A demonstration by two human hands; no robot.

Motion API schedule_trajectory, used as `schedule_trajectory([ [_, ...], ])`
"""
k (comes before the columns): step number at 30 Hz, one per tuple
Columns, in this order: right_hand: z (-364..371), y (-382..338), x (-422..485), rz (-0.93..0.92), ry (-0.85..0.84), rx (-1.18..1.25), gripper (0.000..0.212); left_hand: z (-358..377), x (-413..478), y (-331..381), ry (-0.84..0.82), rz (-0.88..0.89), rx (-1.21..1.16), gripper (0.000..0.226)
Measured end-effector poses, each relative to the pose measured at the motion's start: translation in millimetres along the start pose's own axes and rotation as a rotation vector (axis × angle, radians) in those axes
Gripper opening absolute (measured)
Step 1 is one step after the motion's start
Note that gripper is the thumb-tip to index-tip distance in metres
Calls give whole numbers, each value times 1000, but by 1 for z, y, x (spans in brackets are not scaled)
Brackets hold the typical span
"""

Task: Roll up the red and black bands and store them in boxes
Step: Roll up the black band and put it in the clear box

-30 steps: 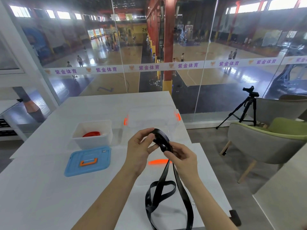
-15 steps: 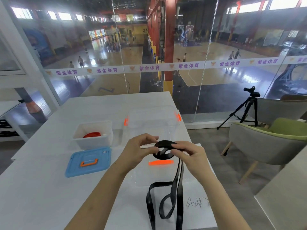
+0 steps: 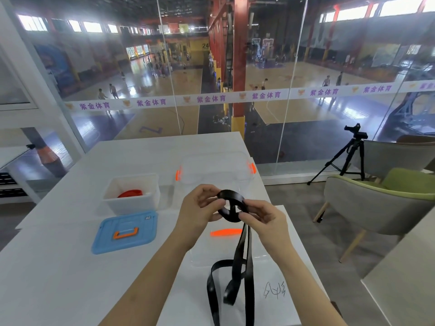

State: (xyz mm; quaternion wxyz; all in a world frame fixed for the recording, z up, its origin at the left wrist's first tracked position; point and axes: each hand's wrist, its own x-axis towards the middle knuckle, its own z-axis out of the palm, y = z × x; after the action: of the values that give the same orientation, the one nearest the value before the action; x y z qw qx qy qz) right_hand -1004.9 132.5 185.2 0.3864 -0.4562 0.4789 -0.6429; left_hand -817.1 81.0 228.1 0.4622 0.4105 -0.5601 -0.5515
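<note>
The black band (image 3: 233, 208) is held above the table (image 3: 58, 267) between both hands: the left hand (image 3: 200, 208) pinches the far-left side of its coiled part, and the right hand (image 3: 263, 220) pinches the near-right side. It is glossy and flat, wound into a small loose coil, with its free length hanging down and looping on the table. A red band (image 3: 130, 193) lies in the white box (image 3: 131, 192), well left of both grips.

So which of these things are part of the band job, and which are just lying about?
Job: black band in left hand and right hand; red band in white box; blue lid; clear box.
Lying about: tripod; green chair.
</note>
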Motion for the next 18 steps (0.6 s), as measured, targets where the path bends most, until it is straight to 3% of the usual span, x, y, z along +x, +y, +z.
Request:
schedule_trajectory([
  [4, -1, -1, 0, 3, 55, 23, 30, -3, -3, 0, -88, -41, 34, 35],
  [8, -7, -5, 2, 11, 7, -35, 32, -19, -2, 1, -277, -75, 323, 43],
  [11, -9, -8, 1, -15, -86, -136, 33, -22, -2, 7, -273, -68, 483, 49],
  [15, -7, -15, 1, -90, -161, -244, 31, -9, -5, 8, -330, -30, 505, 30],
  [18, -5, -18, 1, -72, -129, -222, 33, -4, -8, 8, -251, -40, 351, 24],
])
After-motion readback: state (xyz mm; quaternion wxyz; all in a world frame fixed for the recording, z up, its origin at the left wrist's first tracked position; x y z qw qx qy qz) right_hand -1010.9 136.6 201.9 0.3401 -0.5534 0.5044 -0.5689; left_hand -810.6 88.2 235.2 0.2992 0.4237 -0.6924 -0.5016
